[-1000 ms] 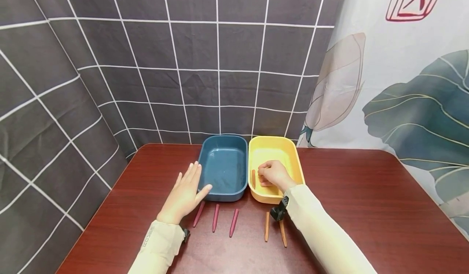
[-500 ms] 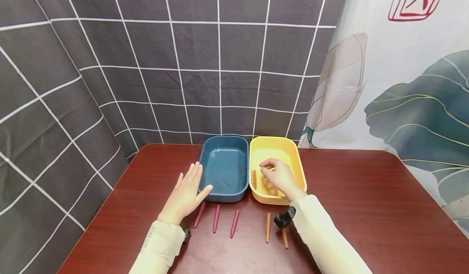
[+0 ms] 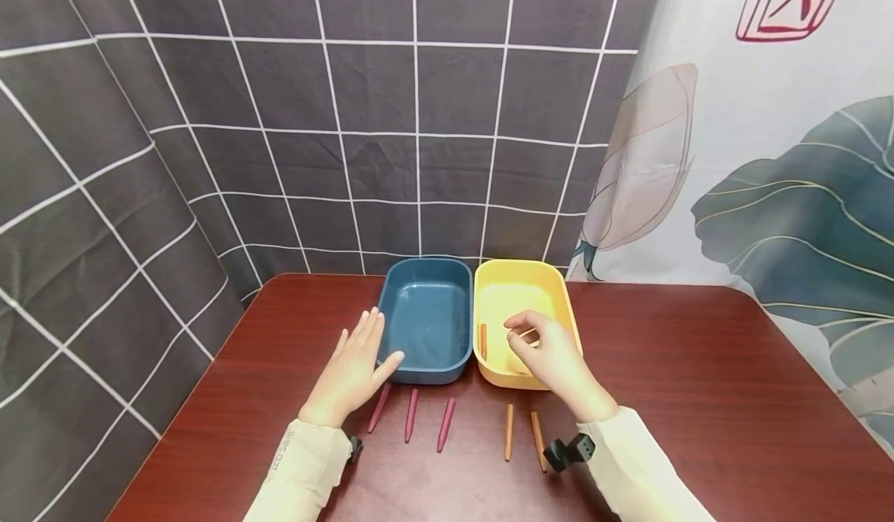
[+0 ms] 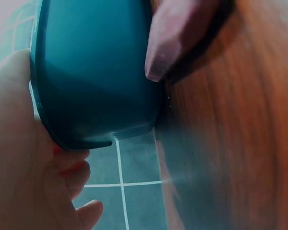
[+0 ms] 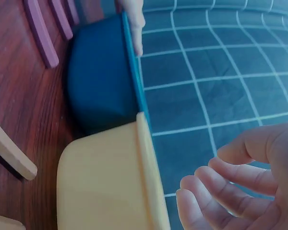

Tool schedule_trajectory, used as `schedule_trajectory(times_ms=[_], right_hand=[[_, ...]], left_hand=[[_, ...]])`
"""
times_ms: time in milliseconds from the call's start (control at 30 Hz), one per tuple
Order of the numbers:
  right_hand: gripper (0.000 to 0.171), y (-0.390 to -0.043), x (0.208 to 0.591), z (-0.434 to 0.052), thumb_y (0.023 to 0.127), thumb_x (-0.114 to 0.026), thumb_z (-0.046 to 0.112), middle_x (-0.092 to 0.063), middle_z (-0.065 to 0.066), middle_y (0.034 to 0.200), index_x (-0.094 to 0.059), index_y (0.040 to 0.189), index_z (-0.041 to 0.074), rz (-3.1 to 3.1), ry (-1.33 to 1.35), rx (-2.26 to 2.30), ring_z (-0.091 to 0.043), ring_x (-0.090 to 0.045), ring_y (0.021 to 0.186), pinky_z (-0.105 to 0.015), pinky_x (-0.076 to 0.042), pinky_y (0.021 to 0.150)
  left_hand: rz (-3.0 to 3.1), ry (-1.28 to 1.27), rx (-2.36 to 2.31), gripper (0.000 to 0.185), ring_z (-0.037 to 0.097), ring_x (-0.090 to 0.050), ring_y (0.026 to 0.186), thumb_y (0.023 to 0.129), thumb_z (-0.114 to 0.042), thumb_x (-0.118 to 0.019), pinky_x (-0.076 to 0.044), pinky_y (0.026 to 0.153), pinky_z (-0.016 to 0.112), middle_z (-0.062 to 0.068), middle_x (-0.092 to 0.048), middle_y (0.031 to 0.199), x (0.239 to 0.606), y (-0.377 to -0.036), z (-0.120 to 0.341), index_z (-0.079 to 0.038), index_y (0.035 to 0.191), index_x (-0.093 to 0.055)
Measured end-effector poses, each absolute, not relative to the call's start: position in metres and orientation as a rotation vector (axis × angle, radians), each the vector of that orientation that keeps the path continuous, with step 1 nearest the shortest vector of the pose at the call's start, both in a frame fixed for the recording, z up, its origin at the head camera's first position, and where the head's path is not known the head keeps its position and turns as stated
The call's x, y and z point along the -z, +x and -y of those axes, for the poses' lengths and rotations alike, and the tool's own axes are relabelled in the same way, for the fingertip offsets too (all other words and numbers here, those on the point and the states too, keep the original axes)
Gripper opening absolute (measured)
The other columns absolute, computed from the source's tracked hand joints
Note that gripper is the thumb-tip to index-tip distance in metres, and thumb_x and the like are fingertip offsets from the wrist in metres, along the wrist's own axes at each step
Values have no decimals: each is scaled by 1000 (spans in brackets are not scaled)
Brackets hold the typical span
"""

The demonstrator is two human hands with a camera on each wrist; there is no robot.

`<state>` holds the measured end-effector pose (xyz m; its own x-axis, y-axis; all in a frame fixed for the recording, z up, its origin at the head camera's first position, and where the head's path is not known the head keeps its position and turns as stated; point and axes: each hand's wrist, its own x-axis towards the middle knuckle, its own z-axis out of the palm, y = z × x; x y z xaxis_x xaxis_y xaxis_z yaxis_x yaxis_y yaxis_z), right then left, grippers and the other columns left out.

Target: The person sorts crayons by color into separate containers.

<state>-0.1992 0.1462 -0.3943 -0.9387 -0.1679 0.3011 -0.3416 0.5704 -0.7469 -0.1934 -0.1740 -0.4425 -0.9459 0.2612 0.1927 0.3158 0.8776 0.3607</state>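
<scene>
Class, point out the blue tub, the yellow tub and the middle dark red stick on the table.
blue tub point(image 3: 427, 316), head view, on its inner floor.
yellow tub point(image 3: 520, 272), head view, on its far wall.
middle dark red stick point(image 3: 411, 415), head view, at mid-length.

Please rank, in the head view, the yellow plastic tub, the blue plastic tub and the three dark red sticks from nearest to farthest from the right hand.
1. Yellow plastic tub: directly under the right hand.
2. Blue plastic tub: left of the yellow one.
3. Three dark red sticks: on the table, in front of the blue tub.
</scene>
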Motion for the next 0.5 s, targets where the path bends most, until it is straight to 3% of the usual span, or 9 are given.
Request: schedule_trajectory(times_ms=[500], right_hand=[[14,-154,394,-157,86,-68,-1,-67,0,82,-70,100,1,2643,481,-1270,-11,-65,72,-29,-57,69]], left_hand=[[2914,-438,622,82,36,-17,154,101,-48,-57,-16,121,59,20,-25,165,442,-192,173,4,157,-27]])
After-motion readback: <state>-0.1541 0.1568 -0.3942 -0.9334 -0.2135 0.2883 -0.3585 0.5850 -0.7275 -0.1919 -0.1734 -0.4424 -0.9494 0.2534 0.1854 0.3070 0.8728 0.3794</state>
